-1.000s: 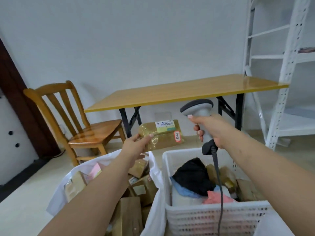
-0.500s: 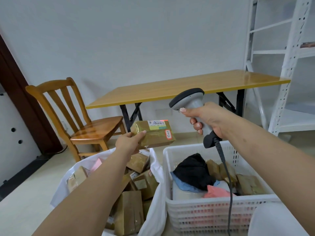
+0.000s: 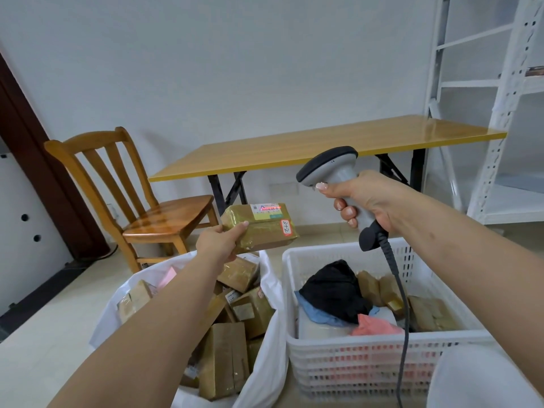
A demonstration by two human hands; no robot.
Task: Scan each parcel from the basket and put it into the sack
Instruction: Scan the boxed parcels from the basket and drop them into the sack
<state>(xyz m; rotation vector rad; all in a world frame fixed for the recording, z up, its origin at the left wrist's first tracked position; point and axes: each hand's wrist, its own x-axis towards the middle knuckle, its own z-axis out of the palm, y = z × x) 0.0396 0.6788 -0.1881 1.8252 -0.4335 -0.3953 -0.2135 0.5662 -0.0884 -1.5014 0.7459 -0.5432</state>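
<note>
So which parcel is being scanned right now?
Look above the white sack, left of the white basket. The left hand holds up a brown taped parcel; unlike those below, a red scanner line crosses its label.

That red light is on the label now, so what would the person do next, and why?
Probably lower the left hand and drop the brown parcel into the white sack just below it. The scanner in the right hand already casts its red line across the label, so the scan seems underway.
</note>
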